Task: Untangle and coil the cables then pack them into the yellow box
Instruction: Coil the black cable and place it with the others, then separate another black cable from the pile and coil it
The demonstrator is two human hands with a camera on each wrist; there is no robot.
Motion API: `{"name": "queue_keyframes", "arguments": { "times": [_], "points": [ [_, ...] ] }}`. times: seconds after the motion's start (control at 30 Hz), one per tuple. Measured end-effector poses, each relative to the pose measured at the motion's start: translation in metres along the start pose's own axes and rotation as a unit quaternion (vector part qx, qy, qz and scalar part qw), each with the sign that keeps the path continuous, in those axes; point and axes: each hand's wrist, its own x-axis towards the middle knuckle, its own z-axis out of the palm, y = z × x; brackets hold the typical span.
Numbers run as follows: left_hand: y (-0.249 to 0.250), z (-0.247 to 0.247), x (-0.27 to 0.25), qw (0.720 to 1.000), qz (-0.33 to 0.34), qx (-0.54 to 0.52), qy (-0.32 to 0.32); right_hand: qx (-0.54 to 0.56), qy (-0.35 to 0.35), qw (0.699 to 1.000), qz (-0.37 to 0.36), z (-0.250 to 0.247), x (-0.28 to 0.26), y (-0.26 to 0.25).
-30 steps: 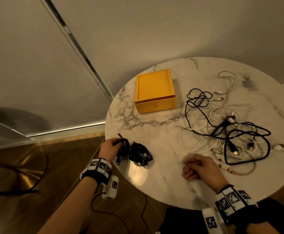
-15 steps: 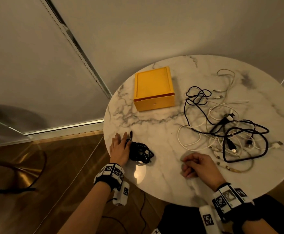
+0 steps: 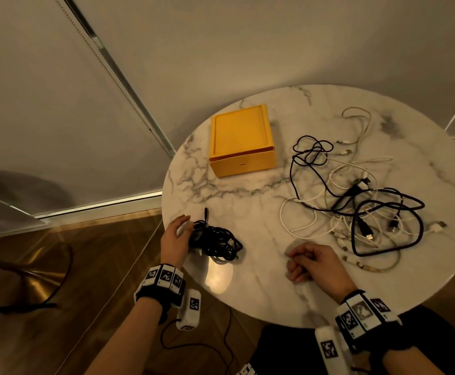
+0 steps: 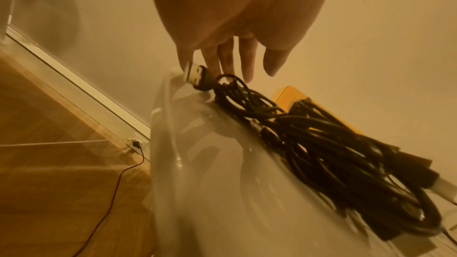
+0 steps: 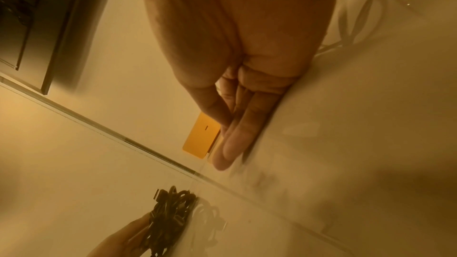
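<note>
Round veined marble table [image 3: 248, 212], glossy coiled cables [image 3: 215, 240]

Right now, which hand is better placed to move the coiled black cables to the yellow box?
Left. The left hand is beside the coiled black cables, fingers straight; the right hand rests curled mid-table, holding nothing. Yellow box looks closed.
</note>
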Motion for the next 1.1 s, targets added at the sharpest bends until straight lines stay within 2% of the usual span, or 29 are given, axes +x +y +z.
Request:
{"name": "queue_keyframes", "arguments": {
  "times": [0.17,0.27,0.37,0.43,0.5,0.63,0.7,0.77,0.83,0.93,1.0,1.1],
  "points": [
    [0.020,-0.003,-0.008,0.999,0.037,0.002,0.025,0.009,0.000,1.000,0.008,0.000,0.001,0.000],
    [0.050,0.011,-0.022,0.997,0.080,-0.018,0.014,0.012,-0.016,1.000,0.014,-0.003,-0.001,-0.005],
    [0.083,0.035,-0.039,0.989,0.120,-0.073,-0.043,0.021,-0.010,1.000,0.017,-0.015,-0.005,-0.009],
    [0.098,0.052,-0.046,0.981,0.132,-0.090,-0.113,0.036,0.001,0.999,0.016,-0.024,-0.010,-0.008],
    [0.114,0.073,-0.050,0.970,0.141,-0.079,-0.180,0.045,0.021,0.999,0.012,-0.036,-0.016,-0.008],
    [0.151,0.116,-0.035,0.957,0.147,-0.019,-0.251,0.055,0.037,0.998,0.009,-0.055,-0.022,-0.010],
    [0.171,0.138,-0.020,0.954,0.135,0.005,-0.267,0.057,0.042,0.997,0.007,-0.057,-0.022,-0.009],
    [0.185,0.159,-0.002,0.959,0.096,0.026,-0.266,0.049,0.049,0.998,0.006,-0.055,-0.020,-0.008],
    [0.195,0.177,0.015,0.962,0.013,0.029,-0.270,0.033,0.057,0.998,0.002,-0.052,-0.020,-0.005],
    [0.204,0.194,0.028,0.937,-0.108,0.031,-0.332,0.010,0.064,0.998,-0.011,-0.048,-0.022,-0.003],
    [0.210,0.198,0.033,0.930,-0.112,0.022,-0.350,0.003,0.066,0.998,-0.022,-0.046,-0.025,-0.003],
    [0.232,0.197,0.041,0.959,-0.022,-0.031,-0.280,0.000,0.065,0.997,-0.031,-0.045,-0.026,-0.003]
  ]
}}
